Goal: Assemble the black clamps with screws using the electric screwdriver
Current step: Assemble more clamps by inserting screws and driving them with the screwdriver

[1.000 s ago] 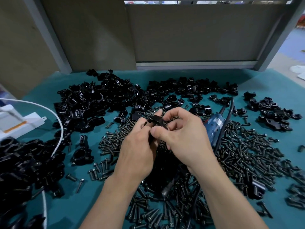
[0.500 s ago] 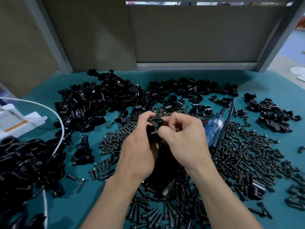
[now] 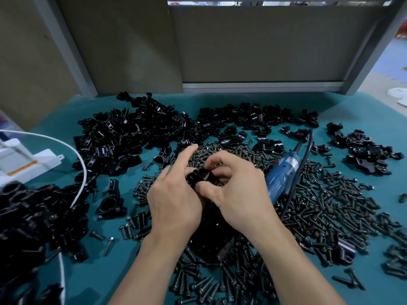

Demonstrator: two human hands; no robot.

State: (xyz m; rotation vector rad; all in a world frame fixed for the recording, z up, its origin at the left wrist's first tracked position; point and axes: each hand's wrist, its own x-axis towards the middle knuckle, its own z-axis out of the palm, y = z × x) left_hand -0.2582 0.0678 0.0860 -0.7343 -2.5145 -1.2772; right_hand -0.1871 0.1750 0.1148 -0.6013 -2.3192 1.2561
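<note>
Gripping one black clamp (image 3: 200, 175) between them, left hand (image 3: 176, 197) and right hand (image 3: 241, 194) curl their fingers around it above the screws (image 3: 319, 208). Just right, the electric screwdriver (image 3: 284, 175) lies on the tabletop (image 3: 99, 274), long axis diagonal, cord end pointing far-right.

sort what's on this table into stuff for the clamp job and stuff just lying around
Job: black clamp gripped by left hand and right hand; loose screws; blue electric screwdriver; clamp piles.
Lying about: white cable; white box, left edge.
</note>
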